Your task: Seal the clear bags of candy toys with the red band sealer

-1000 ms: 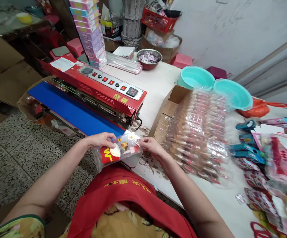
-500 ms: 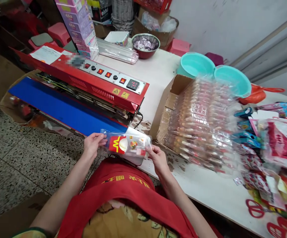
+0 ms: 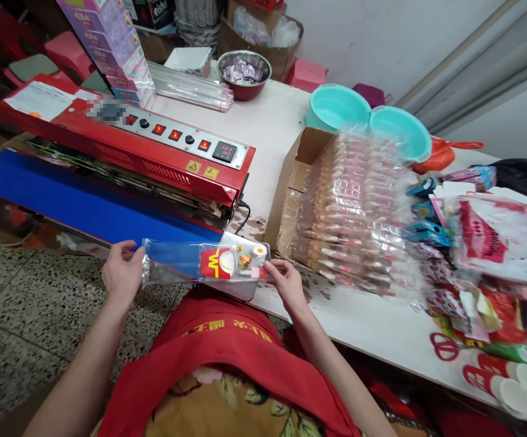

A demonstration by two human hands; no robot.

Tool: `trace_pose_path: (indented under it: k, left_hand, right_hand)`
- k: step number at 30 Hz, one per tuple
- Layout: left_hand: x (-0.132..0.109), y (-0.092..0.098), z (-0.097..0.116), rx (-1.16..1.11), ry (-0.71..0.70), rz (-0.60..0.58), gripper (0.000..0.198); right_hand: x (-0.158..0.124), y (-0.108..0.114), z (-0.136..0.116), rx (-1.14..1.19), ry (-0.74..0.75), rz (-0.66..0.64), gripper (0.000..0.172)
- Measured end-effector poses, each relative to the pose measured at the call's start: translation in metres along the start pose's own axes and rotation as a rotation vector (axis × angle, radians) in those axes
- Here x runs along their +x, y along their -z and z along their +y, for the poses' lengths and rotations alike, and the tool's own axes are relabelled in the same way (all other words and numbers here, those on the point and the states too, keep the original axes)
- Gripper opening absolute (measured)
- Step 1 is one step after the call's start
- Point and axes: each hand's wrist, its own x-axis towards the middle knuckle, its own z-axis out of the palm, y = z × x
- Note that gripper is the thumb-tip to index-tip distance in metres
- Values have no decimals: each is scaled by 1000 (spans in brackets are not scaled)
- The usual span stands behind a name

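Note:
I hold a long clear plastic bag (image 3: pixel 176 267) stretched level between both hands, in front of the blue belt (image 3: pixel 85 206) of a red sealing machine (image 3: pixel 154 145). Small toys sit at the bag's right end, among them a red piece with a yellow M (image 3: pixel 211 263). My left hand (image 3: pixel 120 276) pinches the bag's empty left end. My right hand (image 3: pixel 284 282) grips the right end, beside the toys. Both hands are closed on the bag.
An open cardboard box (image 3: pixel 300 176) to the right holds rows of filled clear bags (image 3: pixel 354 212). Two teal basins (image 3: pixel 368 118), a metal bowl (image 3: pixel 244 73) and a tall box stack (image 3: pixel 113 42) stand behind. Toy packets (image 3: pixel 486 243) and red scissors (image 3: pixel 445 347) lie at right.
My left hand has slid left along the bag, pulling it out straight and long. The bag now lies level at the belt's front edge. The view has shifted right.

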Motion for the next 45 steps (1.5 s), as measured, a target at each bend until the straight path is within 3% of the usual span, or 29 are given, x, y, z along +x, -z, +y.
trace_pose_path:
  k: [2, 3, 5, 8, 12, 20, 28, 31, 40, 45]
  left_hand:
    - [-15, -5, 19, 181, -354, 3, 51]
    - [-24, -11, 29, 231, -530, -77, 55]
    - [-43, -27, 49, 282, -810, -376, 60]
    - [-65, -52, 65, 368, -989, -687, 57]
    - [-71, -67, 63, 388, -982, -769, 46]
    - [-65, -66, 57, 397, -980, -787, 50]
    - [-66, -65, 62, 377, -977, -782, 44]
    - [-66, -65, 61, 375, -981, -777, 46]
    - [-65, -66, 58, 386, -997, -780, 46]
    - [-66, -65, 57, 409, -1013, -790, 48]
  right_hand:
    - [-10, -3, -1, -225, 225, 172, 52]
    - [-16, -6, -3, -346, 351, 238, 49]
    - [-23, -15, -6, -556, 563, 268, 39]
    - [-24, -28, -11, -732, 700, 170, 27]
    - [-14, -26, -13, -738, 711, 101, 16]
    - [-2, 11, -17, -761, 765, 67, 21]
    - [-3, -12, -15, -776, 761, 72, 17]
    - [0, -9, -15, -762, 769, 53, 15]
    - [14, 25, -26, -1153, 933, -37, 21]
    - [11, 19, -19, -868, 859, 14, 24]
